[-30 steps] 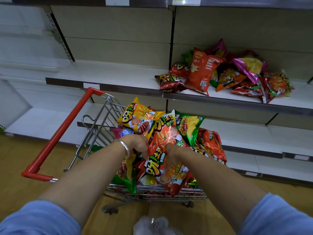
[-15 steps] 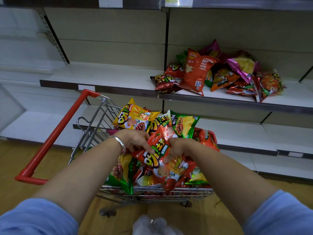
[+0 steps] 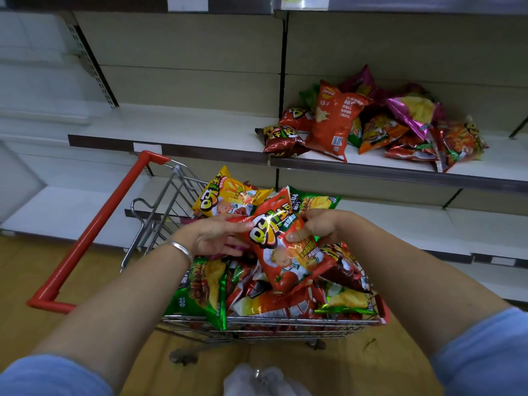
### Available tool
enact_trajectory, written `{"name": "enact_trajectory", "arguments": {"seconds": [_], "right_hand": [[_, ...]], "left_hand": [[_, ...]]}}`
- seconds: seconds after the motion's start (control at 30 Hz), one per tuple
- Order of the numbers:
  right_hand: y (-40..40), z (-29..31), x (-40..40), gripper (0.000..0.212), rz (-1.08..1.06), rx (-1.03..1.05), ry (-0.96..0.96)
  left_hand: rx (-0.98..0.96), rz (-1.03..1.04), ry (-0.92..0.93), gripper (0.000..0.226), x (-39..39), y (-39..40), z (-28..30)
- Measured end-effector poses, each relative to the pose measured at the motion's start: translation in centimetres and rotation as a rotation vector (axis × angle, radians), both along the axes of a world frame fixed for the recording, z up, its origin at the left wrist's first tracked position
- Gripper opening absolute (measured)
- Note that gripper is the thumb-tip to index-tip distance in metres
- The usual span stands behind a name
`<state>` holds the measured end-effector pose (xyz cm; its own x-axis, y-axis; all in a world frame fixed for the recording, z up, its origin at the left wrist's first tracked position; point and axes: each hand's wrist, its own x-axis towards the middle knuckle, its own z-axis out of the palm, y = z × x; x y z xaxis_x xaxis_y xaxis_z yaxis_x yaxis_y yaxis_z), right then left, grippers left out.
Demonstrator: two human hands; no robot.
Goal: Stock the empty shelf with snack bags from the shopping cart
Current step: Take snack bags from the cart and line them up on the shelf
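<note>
Both my hands hold one red snack bag [image 3: 285, 258] just above the heap in the wire shopping cart [image 3: 257, 321]. My left hand [image 3: 214, 238] grips its upper left edge, thumb on top and fingers underneath. My right hand [image 3: 320, 227] pinches its upper right part, with the thumb pressed on the front. Around the bag, a yellow bag [image 3: 228, 195], green bags [image 3: 200, 292] and several red ones fill the cart. On the right half of the middle shelf [image 3: 171, 130] lies a loose pile of snack bags [image 3: 371, 124].
The cart's red handle [image 3: 94, 232] juts out to the left over the wooden floor. The lower shelf [image 3: 428, 224] runs behind the cart. A dark upright post [image 3: 283, 67] divides the two shelf bays. A white bundle [image 3: 257, 378] lies at my feet.
The red bag has come up off the heap and turned face-up between my hands. My hands have moved slightly apart along its top edge.
</note>
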<state>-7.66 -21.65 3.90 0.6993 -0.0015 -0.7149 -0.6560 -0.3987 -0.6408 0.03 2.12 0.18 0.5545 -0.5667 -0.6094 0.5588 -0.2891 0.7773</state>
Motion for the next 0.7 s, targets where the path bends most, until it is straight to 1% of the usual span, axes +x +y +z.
{"name": "enact_trajectory", "arguments": {"seconds": [0.07, 0.13, 0.17, 0.23, 0.27, 0.33, 0.37, 0.4, 0.43, 0.47, 0.5, 0.53, 0.57, 0.63, 0.7], "right_hand": [[0.1, -0.2, 0.3, 0.072, -0.021, 0.030, 0.003], [-0.1, -0.2, 0.4, 0.077, -0.043, 0.059, -0.005], [-0.2, -0.1, 0.4, 0.075, -0.056, 0.082, -0.014], [-0.6, 0.0, 0.6, 0.064, -0.092, 0.142, -0.028], [-0.7, 0.0, 0.8, 0.055, -0.107, 0.182, -0.026], [-0.8, 0.0, 1.3, 0.028, -0.118, 0.267, -0.023], [-1.0, -0.1, 1.5, 0.018, -0.105, 0.304, -0.021], [-1.2, -0.1, 1.7, 0.015, -0.080, 0.326, -0.023], [-1.4, -0.2, 1.9, 0.018, -0.066, 0.338, -0.032], [-1.7, -0.5, 2.1, 0.024, -0.079, 0.323, -0.049], [-1.9, -0.8, 2.4, 0.030, -0.128, 0.291, -0.075], [-2.2, -1.2, 2.7, 0.033, -0.186, 0.226, -0.103], [-2.3, -1.8, 3.0, 0.031, -0.223, 0.130, -0.135], [-2.3, -3.1, 3.5, 0.029, -0.221, -0.060, -0.145], [-1.9, -4.4, 4.0, 0.043, -0.215, -0.141, -0.108]], "left_hand": [[-0.096, 0.066, 0.028, 0.126, -0.2, -0.3, -0.4], [-0.186, 0.108, 0.047, 0.114, -0.3, -0.4, -0.8], [-0.217, 0.123, 0.050, 0.108, -0.3, -0.5, -1.0], [-0.220, 0.110, 0.048, 0.095, -0.6, -0.9, -1.3], [-0.207, 0.086, 0.050, 0.086, -0.9, -1.3, -1.3], [-0.164, 0.085, 0.039, 0.055, -1.2, -2.1, -1.3], [-0.134, 0.107, 0.023, 0.042, -1.2, -2.3, -1.4], [-0.109, 0.126, 0.001, 0.037, -1.0, -2.3, -1.3], [-0.098, 0.137, -0.017, 0.041, -0.7, -2.2, -1.1], [-0.090, 0.135, -0.031, 0.049, -0.3, -1.9, -0.9], [-0.071, 0.123, -0.043, 0.058, 0.1, -1.6, -0.8], [-0.046, 0.107, -0.055, 0.061, 0.5, -1.3, -0.7], [-0.029, 0.095, -0.063, 0.058, 0.7, -1.0, -0.4], [-0.003, 0.076, -0.058, 0.049, 1.1, -0.7, 0.0], [0.015, 0.037, -0.052, 0.051, 1.5, -0.4, 0.2]]}}
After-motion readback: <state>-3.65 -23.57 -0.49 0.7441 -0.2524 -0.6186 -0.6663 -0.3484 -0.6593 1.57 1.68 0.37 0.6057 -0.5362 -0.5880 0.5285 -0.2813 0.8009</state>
